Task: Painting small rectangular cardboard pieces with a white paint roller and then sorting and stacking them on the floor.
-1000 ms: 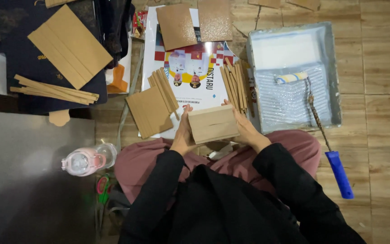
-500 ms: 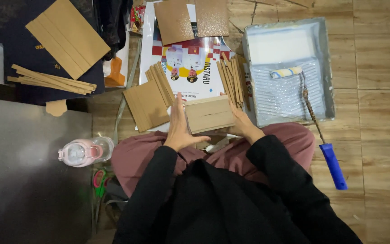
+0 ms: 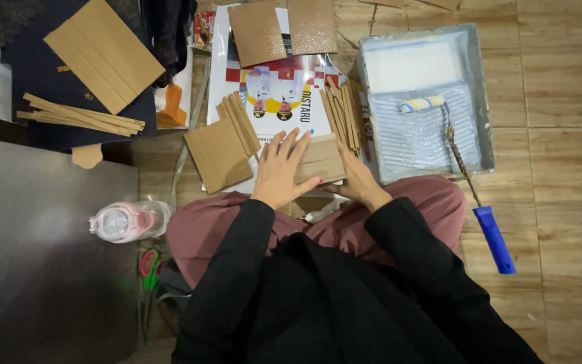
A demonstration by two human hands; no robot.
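Observation:
A folded brown cardboard piece (image 3: pixel 323 156) rests just beyond my knees. My left hand (image 3: pixel 281 170) lies flat on its left half, fingers spread, pressing down. At the piece's near right edge my right hand (image 3: pixel 357 185) grips it, thumb underneath. A stack of brown cardboard sheets (image 3: pixel 222 147) leans to the left of my left hand. Narrow cardboard strips (image 3: pixel 342 114) stand just beyond the piece, on a printed poster (image 3: pixel 274 91).
A grey paint tray (image 3: pixel 426 101) with a small roller (image 3: pixel 422 104) and its blue handle (image 3: pixel 493 239) lies to the right. A pink-capped bottle (image 3: pixel 126 221) and scissors (image 3: pixel 148 266) sit at left. More cardboard (image 3: pixel 106 54) lies on dark cloth, with strips (image 3: pixel 79 116) beside it.
My left hand has slid from the piece's left edge onto its top and now lies flat. The piece has lowered toward the floor.

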